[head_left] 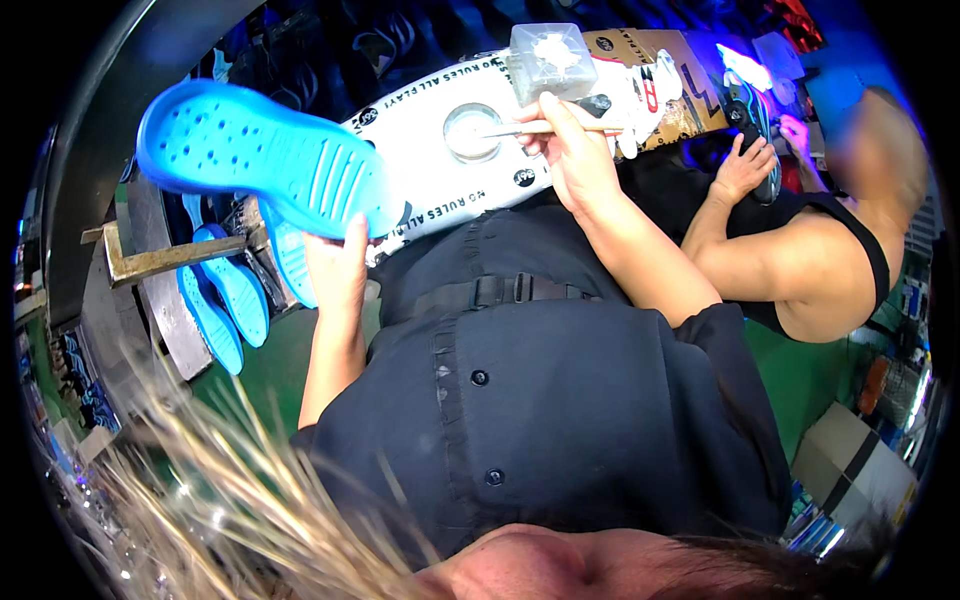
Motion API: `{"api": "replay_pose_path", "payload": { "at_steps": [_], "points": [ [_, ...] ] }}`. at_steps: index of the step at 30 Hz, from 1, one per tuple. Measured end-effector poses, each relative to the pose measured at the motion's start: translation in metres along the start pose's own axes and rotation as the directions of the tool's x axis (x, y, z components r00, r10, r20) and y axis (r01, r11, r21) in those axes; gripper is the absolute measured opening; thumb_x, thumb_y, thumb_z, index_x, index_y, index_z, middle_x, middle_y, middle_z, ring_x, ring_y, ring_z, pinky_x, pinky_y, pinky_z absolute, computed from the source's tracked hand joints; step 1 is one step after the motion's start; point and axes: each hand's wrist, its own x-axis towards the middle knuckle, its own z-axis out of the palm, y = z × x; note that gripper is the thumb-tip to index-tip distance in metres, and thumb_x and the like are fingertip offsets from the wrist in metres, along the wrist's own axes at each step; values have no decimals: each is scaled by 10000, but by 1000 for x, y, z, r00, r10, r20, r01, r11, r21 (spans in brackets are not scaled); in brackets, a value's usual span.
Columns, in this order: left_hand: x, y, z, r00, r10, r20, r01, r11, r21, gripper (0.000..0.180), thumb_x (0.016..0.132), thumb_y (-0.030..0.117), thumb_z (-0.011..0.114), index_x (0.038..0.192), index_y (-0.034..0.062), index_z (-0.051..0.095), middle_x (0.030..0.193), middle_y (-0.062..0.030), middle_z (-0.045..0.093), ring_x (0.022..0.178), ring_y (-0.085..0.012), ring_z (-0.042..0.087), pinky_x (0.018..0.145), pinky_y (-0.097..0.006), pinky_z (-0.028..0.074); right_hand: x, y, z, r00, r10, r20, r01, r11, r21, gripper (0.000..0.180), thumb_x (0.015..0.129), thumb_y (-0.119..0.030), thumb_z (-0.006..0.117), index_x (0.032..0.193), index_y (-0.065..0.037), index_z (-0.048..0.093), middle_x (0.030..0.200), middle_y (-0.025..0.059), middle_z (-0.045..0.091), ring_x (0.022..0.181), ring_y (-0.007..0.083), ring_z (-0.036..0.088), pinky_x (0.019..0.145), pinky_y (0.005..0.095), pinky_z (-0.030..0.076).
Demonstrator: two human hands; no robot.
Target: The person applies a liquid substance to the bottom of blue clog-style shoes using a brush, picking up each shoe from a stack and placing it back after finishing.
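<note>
A bright blue shoe sole [255, 140], dotted with holes and ribbed toward its heel, is held up by my left hand [340, 265], which is closed on the heel end. My right hand [572, 160] pinches a thin brush [540, 127] with a pale handle. The brush's tip reaches into a small round dish [472, 132] holding something whitish. Under the dish lies a white printed sheet [420, 110]. Just beyond my right hand stands a clear square container [552, 62] with white residue.
More blue soles [235, 285] rest on a rack at the left, beside a metal bar [180, 258]. Brown cardboard [690, 95] covers the table's right part. At the right, a co-worker [810, 230] handles a dark shoe piece [765, 150]. A taped box [850, 460] sits lower right.
</note>
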Motion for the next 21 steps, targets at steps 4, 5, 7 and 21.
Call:
{"api": "replay_pose_path", "payload": {
  "at_steps": [4,5,7,21],
  "points": [
    [6,-6,10,985,169,-31,-163,974,155,464,752,115,608,1136,-42,400,1068,-149,507,974,-205,493,869,-319,377,-18,-11,13,953,-137,272,219,929,-300,302,882,-213,446,808,37,598,746,85,576,663,113,517,606,225,406],
    [5,-3,15,985,168,-26,-162,975,154,464,752,115,608,1136,-42,400,1068,-149,507,974,-205,493,869,-319,377,-24,-18,19,928,-180,328,296,889,-350,289,874,-199,453,786,32,603,733,85,578,662,122,523,613,232,410],
    [3,7,24,966,256,-31,-251,961,116,410,743,92,611,1093,-39,443,1036,-141,531,937,-193,514,840,-308,394,-24,-20,22,802,-359,478,569,702,-428,237,846,-147,482,739,17,615,691,86,587,648,165,546,621,267,425],
    [0,6,26,892,452,30,-452,884,117,152,716,-10,596,863,-38,574,841,-94,613,757,-142,573,712,-265,443,-24,-19,32,771,-314,554,610,614,-501,184,817,-118,529,709,-1,621,665,84,599,621,211,557,584,297,423]
  ]
}}
